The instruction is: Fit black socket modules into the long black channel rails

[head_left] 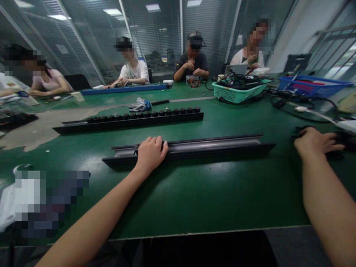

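On the smooth green table, a long, grooved dark rail is clasped by the left hand; by black parts, the right hand is loosely splayed, its grasp indeterminable.

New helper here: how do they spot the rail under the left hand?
On the green table, look at the near middle. The long black rail lies under the left hand. Its groove is mostly bare, unlike the rail behind, which carries a row of black parts.

Black channel, green table, mint-green basket
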Available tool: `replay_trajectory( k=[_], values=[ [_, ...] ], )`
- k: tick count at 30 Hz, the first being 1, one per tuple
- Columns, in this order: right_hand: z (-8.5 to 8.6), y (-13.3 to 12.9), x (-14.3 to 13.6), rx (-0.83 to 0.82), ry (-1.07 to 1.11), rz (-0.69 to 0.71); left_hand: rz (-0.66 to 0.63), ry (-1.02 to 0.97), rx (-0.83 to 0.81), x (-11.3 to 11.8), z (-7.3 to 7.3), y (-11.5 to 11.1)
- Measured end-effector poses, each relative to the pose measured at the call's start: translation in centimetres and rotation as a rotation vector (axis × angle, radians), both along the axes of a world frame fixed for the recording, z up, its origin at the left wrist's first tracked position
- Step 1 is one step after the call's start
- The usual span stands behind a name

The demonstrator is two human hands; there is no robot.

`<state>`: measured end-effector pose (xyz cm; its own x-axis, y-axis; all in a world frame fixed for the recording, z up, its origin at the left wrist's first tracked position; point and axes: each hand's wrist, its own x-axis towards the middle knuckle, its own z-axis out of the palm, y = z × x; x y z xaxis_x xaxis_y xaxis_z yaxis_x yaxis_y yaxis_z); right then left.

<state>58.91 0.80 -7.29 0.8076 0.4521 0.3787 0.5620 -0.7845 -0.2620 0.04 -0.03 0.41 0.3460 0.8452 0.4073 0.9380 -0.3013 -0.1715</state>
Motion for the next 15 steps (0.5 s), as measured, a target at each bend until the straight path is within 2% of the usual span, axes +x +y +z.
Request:
replay_trajectory(
  k=[3, 6, 10, 15],
  values=[
    [0.5, 0.8, -0.1, 0.049, 0.240, -0.177, -0.005, -0.020, -0.010, 0.0, -0.1, 0.0],
    [1.9, 1.3, -1.7, 0.120, 0.213, -0.135, -0.005, -0.021, -0.007, -0.1, -0.1, 0.0],
    [3.5, 0.9, -5.0, 0.201, -0.012, -0.011, -0.005, -0.001, 0.017, -0.1, -0.1, -0.1],
    [4.7, 0.0, -10.7, 0.249, -0.277, 0.289, -0.012, 0.007, 0.020, -0.2, 0.0, -0.3]
  ],
)
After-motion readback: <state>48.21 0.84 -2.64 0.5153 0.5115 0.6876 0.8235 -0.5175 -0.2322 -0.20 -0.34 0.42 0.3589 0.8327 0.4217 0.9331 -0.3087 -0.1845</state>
